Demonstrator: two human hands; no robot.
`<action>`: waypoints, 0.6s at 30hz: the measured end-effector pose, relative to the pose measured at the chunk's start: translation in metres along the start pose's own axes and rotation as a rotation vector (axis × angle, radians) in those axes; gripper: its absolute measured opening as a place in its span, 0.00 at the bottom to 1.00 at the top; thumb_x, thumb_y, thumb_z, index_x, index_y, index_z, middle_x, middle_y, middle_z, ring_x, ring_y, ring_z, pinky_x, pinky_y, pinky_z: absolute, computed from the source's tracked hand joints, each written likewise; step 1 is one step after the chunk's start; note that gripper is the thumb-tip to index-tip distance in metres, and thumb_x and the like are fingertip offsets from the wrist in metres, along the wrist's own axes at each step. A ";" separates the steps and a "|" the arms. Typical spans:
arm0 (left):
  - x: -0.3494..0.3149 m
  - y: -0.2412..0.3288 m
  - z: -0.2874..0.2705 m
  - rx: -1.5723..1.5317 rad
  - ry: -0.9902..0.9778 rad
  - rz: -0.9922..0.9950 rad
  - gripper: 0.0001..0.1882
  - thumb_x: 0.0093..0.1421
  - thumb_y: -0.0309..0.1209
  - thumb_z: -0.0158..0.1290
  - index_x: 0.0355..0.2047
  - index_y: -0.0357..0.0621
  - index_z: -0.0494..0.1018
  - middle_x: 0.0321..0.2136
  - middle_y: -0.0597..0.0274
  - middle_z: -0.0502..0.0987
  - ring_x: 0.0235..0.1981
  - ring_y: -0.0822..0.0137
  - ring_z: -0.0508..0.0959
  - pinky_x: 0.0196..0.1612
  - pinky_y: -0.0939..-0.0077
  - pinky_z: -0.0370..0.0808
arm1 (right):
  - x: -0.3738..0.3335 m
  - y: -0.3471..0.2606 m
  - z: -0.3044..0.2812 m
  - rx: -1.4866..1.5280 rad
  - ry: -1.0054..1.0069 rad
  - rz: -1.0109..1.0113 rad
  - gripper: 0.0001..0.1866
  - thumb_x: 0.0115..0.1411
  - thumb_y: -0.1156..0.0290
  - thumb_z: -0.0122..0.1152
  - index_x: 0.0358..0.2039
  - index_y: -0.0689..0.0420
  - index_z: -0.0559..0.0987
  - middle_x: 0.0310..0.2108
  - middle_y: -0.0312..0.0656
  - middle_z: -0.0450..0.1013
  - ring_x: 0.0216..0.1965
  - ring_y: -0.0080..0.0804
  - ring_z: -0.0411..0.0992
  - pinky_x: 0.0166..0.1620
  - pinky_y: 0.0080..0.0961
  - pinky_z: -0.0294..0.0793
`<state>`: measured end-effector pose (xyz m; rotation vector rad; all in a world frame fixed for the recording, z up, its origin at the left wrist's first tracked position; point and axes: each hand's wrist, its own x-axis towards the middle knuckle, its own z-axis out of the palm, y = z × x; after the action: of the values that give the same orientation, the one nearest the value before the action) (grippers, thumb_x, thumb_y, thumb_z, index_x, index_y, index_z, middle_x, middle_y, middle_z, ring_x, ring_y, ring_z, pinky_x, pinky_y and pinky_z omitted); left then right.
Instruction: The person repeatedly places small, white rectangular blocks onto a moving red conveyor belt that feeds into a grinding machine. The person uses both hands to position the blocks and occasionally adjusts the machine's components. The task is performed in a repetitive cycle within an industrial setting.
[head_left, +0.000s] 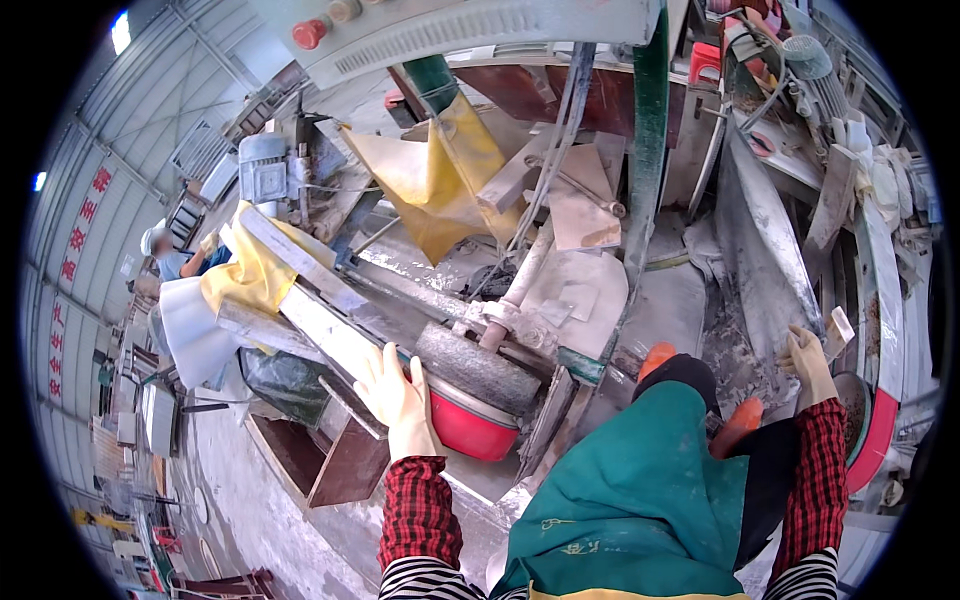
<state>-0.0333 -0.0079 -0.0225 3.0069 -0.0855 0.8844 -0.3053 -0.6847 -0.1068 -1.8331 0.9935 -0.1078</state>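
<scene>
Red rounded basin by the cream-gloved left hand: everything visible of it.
The red, rounded, plastic-looking basin has a smooth, shiny outer wall and a pale rim. It shows below the rough gray cylindrical roller, right of the left hand; whether either touches it is unclear. What it stands on is hidden.

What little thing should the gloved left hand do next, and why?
Perhaps the left hand should slide a bit leftward along the pale strip, because it lies with fingers spread, seemingly very near the grey roller by the red basin.

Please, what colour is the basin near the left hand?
The basin is red on its outside; the head view shows it.
</scene>
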 end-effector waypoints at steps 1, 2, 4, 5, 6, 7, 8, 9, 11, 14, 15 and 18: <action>-0.001 0.000 -0.003 -0.018 -0.027 -0.028 0.25 0.58 0.43 0.61 0.53 0.49 0.73 0.58 0.56 0.71 0.59 0.52 0.68 0.58 0.44 0.65 | 0.000 0.000 0.000 0.044 0.021 0.013 0.26 0.73 0.62 0.50 0.68 0.59 0.65 0.29 0.43 0.78 0.23 0.26 0.75 0.26 0.23 0.76; -0.001 0.001 -0.003 -0.003 -0.015 -0.029 0.25 0.58 0.43 0.61 0.54 0.49 0.73 0.58 0.56 0.71 0.59 0.52 0.68 0.59 0.44 0.65 | 0.002 0.000 0.000 0.048 0.010 -0.002 0.26 0.73 0.63 0.50 0.67 0.59 0.65 0.29 0.43 0.78 0.22 0.26 0.74 0.26 0.23 0.75; -0.005 0.002 -0.001 0.026 0.003 -0.015 0.25 0.57 0.43 0.61 0.54 0.49 0.73 0.58 0.56 0.71 0.60 0.51 0.68 0.59 0.44 0.64 | -0.003 0.005 0.004 0.064 -0.005 -0.014 0.25 0.72 0.65 0.51 0.67 0.59 0.67 0.28 0.44 0.78 0.21 0.25 0.71 0.25 0.24 0.73; -0.005 0.002 -0.001 0.026 -0.008 -0.019 0.26 0.57 0.43 0.61 0.54 0.49 0.73 0.58 0.56 0.71 0.60 0.51 0.68 0.60 0.44 0.64 | -0.003 0.006 0.006 0.024 -0.050 -0.008 0.26 0.73 0.64 0.51 0.67 0.59 0.66 0.28 0.44 0.78 0.22 0.26 0.73 0.26 0.24 0.74; -0.006 0.004 -0.001 0.015 -0.013 -0.019 0.26 0.57 0.43 0.61 0.54 0.49 0.74 0.59 0.55 0.71 0.60 0.51 0.68 0.61 0.44 0.64 | -0.004 0.007 0.005 -0.018 -0.088 -0.003 0.26 0.73 0.64 0.50 0.68 0.60 0.65 0.28 0.43 0.78 0.23 0.26 0.75 0.26 0.24 0.75; -0.006 0.006 -0.001 0.003 -0.019 -0.019 0.26 0.57 0.43 0.61 0.54 0.49 0.74 0.59 0.55 0.71 0.60 0.50 0.68 0.61 0.44 0.64 | -0.005 0.008 0.003 -0.059 -0.126 0.003 0.27 0.73 0.63 0.50 0.68 0.60 0.64 0.28 0.43 0.78 0.24 0.27 0.76 0.27 0.24 0.76; -0.006 0.007 -0.002 -0.010 -0.023 -0.018 0.25 0.58 0.43 0.61 0.54 0.49 0.74 0.59 0.54 0.71 0.61 0.49 0.68 0.62 0.45 0.63 | -0.006 0.010 0.001 -0.090 -0.131 -0.002 0.26 0.73 0.63 0.50 0.68 0.60 0.64 0.28 0.43 0.78 0.24 0.27 0.77 0.27 0.23 0.76; -0.007 0.006 0.000 -0.005 -0.011 0.004 0.25 0.58 0.43 0.61 0.55 0.49 0.74 0.59 0.53 0.72 0.61 0.48 0.69 0.63 0.45 0.63 | -0.008 0.008 0.002 -0.123 -0.142 -0.008 0.26 0.73 0.64 0.50 0.68 0.60 0.65 0.28 0.43 0.78 0.24 0.27 0.77 0.27 0.23 0.76; -0.009 0.001 0.006 0.006 0.014 0.045 0.25 0.59 0.44 0.60 0.55 0.48 0.75 0.59 0.51 0.72 0.61 0.45 0.69 0.65 0.46 0.62 | -0.014 -0.002 0.006 -0.149 -0.159 0.003 0.26 0.72 0.65 0.51 0.67 0.60 0.66 0.28 0.43 0.78 0.25 0.27 0.76 0.28 0.23 0.76; -0.010 -0.001 0.005 0.018 0.000 0.044 0.26 0.60 0.45 0.59 0.56 0.48 0.75 0.60 0.47 0.72 0.61 0.41 0.70 0.66 0.48 0.61 | -0.025 -0.021 0.012 -0.136 -0.171 0.032 0.26 0.70 0.68 0.51 0.66 0.61 0.68 0.28 0.42 0.77 0.25 0.25 0.74 0.29 0.24 0.75; -0.010 0.001 0.004 0.001 -0.023 0.042 0.26 0.61 0.45 0.58 0.56 0.48 0.75 0.61 0.46 0.72 0.61 0.40 0.70 0.67 0.48 0.60 | -0.026 -0.023 0.012 -0.138 -0.171 0.026 0.26 0.69 0.68 0.52 0.66 0.61 0.68 0.28 0.42 0.77 0.26 0.25 0.75 0.30 0.23 0.75; -0.011 0.005 0.004 0.015 -0.028 0.049 0.26 0.62 0.45 0.58 0.56 0.47 0.75 0.61 0.46 0.71 0.62 0.40 0.69 0.67 0.48 0.60 | -0.027 -0.027 0.012 -0.133 -0.204 -0.002 0.26 0.68 0.70 0.52 0.66 0.61 0.68 0.28 0.41 0.77 0.27 0.25 0.76 0.31 0.23 0.76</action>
<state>-0.0412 -0.0122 -0.0319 3.0439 -0.1537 0.8500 -0.3017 -0.6532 -0.0820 -1.9222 0.8724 0.1449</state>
